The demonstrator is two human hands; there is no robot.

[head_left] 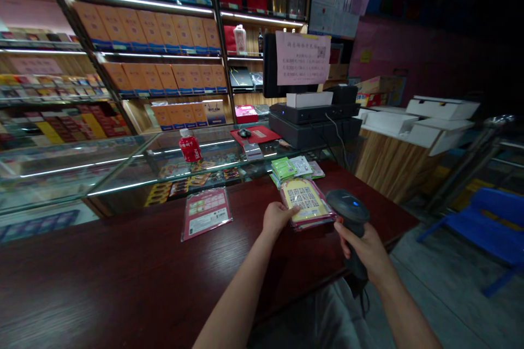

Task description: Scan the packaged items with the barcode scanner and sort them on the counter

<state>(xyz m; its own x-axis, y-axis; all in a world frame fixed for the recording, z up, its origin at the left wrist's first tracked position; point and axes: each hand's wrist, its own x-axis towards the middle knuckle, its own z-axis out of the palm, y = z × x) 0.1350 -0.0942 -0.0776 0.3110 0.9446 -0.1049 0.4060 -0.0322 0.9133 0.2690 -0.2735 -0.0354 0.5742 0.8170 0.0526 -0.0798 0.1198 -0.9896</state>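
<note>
My right hand (365, 245) is wrapped round the handle of a black barcode scanner (347, 208), whose head points left at a stack of laminated QR-code cards (307, 202) on the dark red wooden counter (123, 272). My left hand (277, 218) grips the near left edge of that stack, fingers closed on it. The top card is yellow with a pink border. Behind the stack lie green and white cards (292, 168).
A pink laminated sheet (207, 211) lies flat on the counter to the left. A red bottle (189, 147) stands on the glass display case (123, 169). A cash register with monitor (313, 114) sits behind; shelves of boxed goods (155, 32) fill the back wall. A blue chair (487, 223) stands to the right.
</note>
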